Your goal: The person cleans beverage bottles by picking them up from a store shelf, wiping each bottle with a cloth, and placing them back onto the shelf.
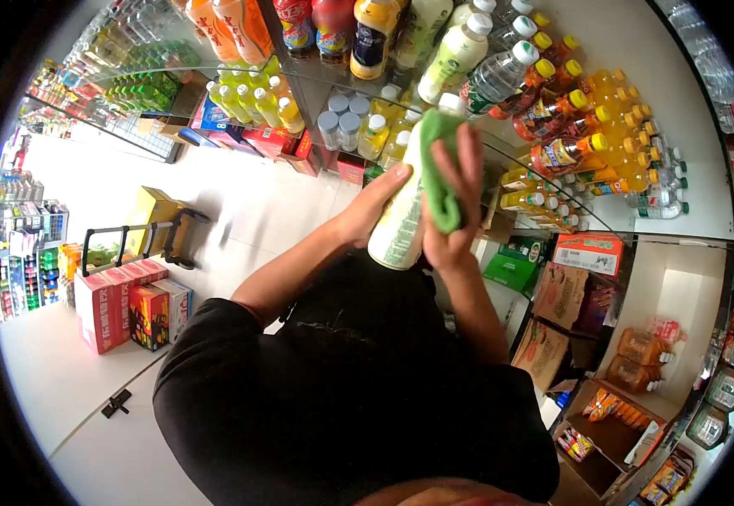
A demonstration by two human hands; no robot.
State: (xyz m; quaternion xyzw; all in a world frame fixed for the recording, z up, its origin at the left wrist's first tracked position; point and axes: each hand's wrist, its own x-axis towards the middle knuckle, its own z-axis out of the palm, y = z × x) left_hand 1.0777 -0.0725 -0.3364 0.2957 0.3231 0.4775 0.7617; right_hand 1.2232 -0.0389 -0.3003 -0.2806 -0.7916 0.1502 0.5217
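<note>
In front of my chest is a drink bottle [397, 232] with a pale green and white label, tilted, its white cap pointing up toward the shelves. My left hand [368, 207] grips its side, thumb along the label. A folded green cloth [443, 173] is in my right hand [461, 190], pressed against the bottle's upper right side. The cloth and fingers cover part of the label and the neck. Just beyond the bottle, similar pale green bottles [453, 61] stand on a glass shelf.
Shelves ahead and to the right hold many drinks, including orange bottles [615, 135] and grey-capped jars [338, 126]. Cartons [559, 295] are stacked low at right. A hand trolley [152, 232] and red boxes [110, 308] stand on the floor at left.
</note>
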